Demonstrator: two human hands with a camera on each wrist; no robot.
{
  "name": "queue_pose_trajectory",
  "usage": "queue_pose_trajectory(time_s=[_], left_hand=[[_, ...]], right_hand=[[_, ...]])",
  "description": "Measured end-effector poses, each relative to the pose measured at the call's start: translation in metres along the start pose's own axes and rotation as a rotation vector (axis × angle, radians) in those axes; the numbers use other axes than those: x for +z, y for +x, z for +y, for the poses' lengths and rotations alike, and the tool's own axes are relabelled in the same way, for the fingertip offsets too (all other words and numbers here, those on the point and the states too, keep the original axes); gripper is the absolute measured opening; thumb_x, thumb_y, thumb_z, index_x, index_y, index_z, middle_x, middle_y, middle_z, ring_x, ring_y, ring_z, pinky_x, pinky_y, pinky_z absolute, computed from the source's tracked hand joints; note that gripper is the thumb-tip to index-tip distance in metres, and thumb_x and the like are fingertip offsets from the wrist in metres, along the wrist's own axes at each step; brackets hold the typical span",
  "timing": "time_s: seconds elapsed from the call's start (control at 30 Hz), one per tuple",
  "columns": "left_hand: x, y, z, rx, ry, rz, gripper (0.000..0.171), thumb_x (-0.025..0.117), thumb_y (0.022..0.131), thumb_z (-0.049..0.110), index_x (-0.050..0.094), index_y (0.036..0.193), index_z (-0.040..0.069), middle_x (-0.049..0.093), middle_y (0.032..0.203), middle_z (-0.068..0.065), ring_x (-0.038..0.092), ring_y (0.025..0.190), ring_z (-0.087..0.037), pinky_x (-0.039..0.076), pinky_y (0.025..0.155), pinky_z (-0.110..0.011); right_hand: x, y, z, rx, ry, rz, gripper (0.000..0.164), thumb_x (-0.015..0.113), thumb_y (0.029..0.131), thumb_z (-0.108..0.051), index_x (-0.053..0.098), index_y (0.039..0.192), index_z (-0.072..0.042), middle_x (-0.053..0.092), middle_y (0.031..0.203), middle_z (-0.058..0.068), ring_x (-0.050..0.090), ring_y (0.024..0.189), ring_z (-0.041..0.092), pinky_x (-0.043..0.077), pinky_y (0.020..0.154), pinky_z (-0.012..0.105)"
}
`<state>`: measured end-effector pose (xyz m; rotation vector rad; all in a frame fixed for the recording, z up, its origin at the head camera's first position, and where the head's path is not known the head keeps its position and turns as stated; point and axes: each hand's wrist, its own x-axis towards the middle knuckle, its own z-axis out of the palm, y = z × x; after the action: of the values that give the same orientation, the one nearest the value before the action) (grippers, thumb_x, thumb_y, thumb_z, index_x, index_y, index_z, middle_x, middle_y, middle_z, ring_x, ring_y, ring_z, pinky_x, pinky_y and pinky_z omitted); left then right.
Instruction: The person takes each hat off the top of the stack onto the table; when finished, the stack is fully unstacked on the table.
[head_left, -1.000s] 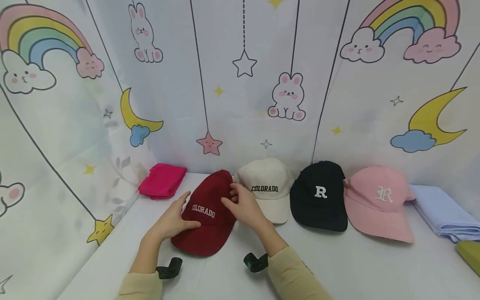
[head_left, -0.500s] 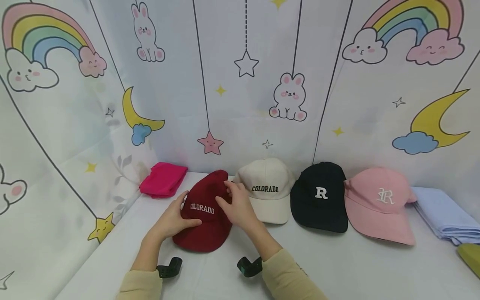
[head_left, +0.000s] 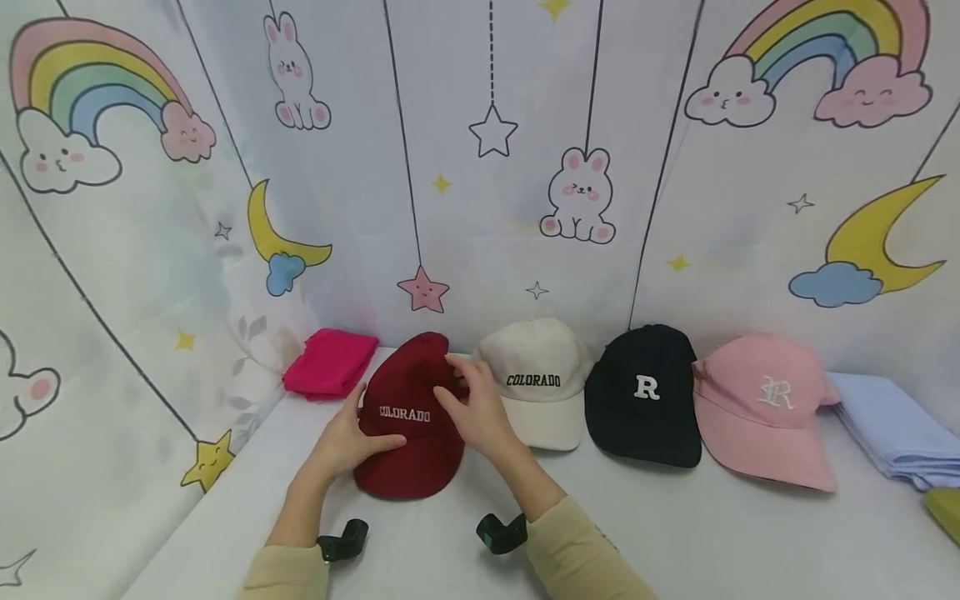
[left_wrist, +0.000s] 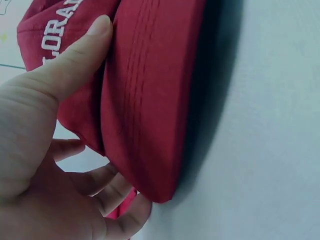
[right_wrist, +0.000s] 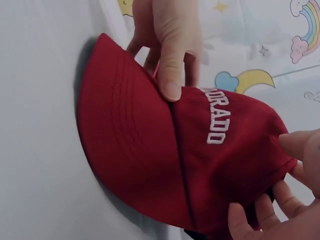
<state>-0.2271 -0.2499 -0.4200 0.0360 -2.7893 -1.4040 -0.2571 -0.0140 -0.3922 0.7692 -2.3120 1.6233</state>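
A dark red baseball cap (head_left: 408,462) with white COLORADO lettering is between my two hands, its brim towards me. My left hand (head_left: 341,442) grips its left side. The thumb (left_wrist: 82,55) lies over the seam where brim meets crown, and the fingers reach behind the edge. On the other side my right hand (head_left: 480,412) holds the crown, thumb on the front; its fingers (right_wrist: 267,212) curl at the cap's lower edge. Close to the right of the red cap stands a cream cap (head_left: 536,383) with black COLORADO lettering, partly covered by my right hand.
A black cap (head_left: 641,417) with a white R and a pink cap (head_left: 765,417) continue the row rightward. Folded pink cloth (head_left: 332,362) lies at the back left, folded light blue cloth (head_left: 900,425) at the right. A patterned curtain (head_left: 487,217) hangs behind the white table (head_left: 675,533).
The red cap has moved slightly back, away from me, and its front has turned a little. My right hand has shifted left along the crown; my left hand keeps its grip.
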Motion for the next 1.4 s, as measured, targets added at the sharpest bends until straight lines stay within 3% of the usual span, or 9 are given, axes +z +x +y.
queue_pose_trajectory(time_s=[0.17,0.43,0.77,1.07,1.4], left_hand=[[0.004,0.002,0.000,0.041,0.018,0.042,0.116,0.088,0.078,0.039,0.014,0.158,0.001,0.040,0.150,-0.025,0.041,0.135,-0.044,0.041,0.104,-0.061],[0.000,0.005,0.005,0.079,0.026,0.128,0.106,0.083,0.084,0.027,0.012,0.158,0.000,0.037,0.152,-0.025,0.035,0.139,-0.044,0.035,0.108,-0.063],[0.002,0.024,0.008,0.100,0.042,0.148,0.101,0.081,0.087,0.019,0.012,0.157,-0.002,0.035,0.152,-0.027,0.035,0.139,-0.045,0.034,0.109,-0.062],[0.003,0.040,0.001,0.015,0.039,0.126,0.103,0.079,0.088,0.027,0.010,0.157,-0.003,0.033,0.154,-0.029,0.033,0.140,-0.047,0.033,0.109,-0.063],[0.003,0.051,-0.003,-0.022,0.016,0.095,0.100,0.078,0.088,0.026,0.011,0.157,-0.004,0.030,0.155,-0.031,0.031,0.141,-0.048,0.031,0.110,-0.063]], right_hand=[[-0.003,0.007,0.005,0.010,-0.004,-0.030,0.049,0.064,0.098,-0.011,0.050,0.143,0.000,0.049,0.121,0.016,0.052,0.110,0.030,0.049,0.094,0.044],[-0.006,0.037,0.009,0.065,-0.004,-0.129,0.052,0.063,0.100,-0.015,0.046,0.148,-0.003,0.051,0.127,0.016,0.051,0.116,0.030,0.047,0.099,0.046],[-0.017,0.067,0.017,0.104,0.103,-0.253,0.052,0.057,0.103,-0.014,0.042,0.151,-0.002,0.053,0.133,0.019,0.055,0.119,0.032,0.049,0.099,0.045],[-0.020,0.079,0.027,0.139,0.160,-0.314,0.051,0.052,0.106,-0.014,0.038,0.153,-0.002,0.051,0.137,0.020,0.051,0.125,0.033,0.045,0.104,0.046],[-0.023,0.079,0.032,0.232,0.225,-0.345,0.058,0.051,0.107,-0.016,0.028,0.157,0.000,0.040,0.152,0.020,0.040,0.140,0.035,0.036,0.112,0.047]])
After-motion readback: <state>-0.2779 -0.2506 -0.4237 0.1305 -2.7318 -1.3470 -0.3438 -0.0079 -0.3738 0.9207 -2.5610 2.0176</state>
